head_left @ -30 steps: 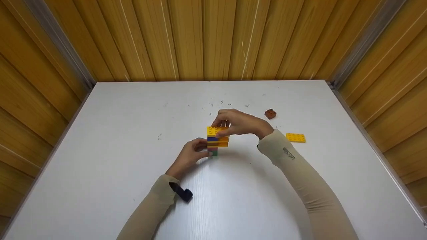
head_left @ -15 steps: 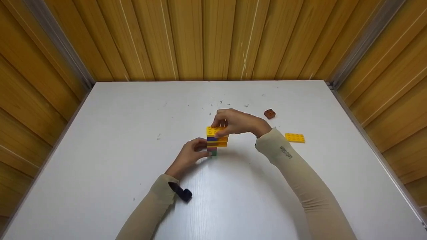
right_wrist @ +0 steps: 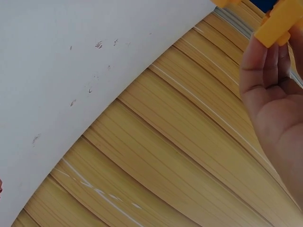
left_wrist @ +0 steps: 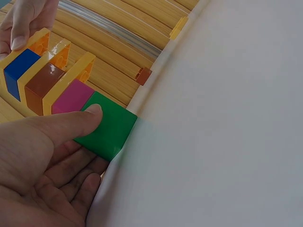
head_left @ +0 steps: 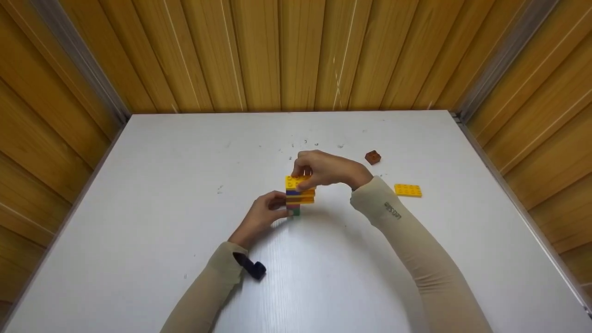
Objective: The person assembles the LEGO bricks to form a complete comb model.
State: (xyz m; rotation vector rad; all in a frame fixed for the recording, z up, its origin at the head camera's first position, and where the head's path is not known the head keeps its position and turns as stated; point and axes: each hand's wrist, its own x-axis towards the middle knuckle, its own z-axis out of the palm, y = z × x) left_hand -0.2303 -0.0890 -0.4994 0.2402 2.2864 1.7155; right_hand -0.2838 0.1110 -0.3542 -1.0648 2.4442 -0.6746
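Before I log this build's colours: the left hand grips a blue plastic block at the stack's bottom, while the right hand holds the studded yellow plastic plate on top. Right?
Not blue: the left wrist view shows the left hand gripping a green plastic block. The right hand does hold the yellow plate.

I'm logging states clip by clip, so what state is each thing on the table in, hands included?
Block stack: upright on the table.
Green block: bottom of the stack.
Top yellow plate: on the blue block; full seating unclear.
Loose yellow plate: flat, studs up, apart from the stack.
Loose brown block: studs up, apart from the stack.
Left hand: grips green block.
Right hand: pinches top yellow plate.
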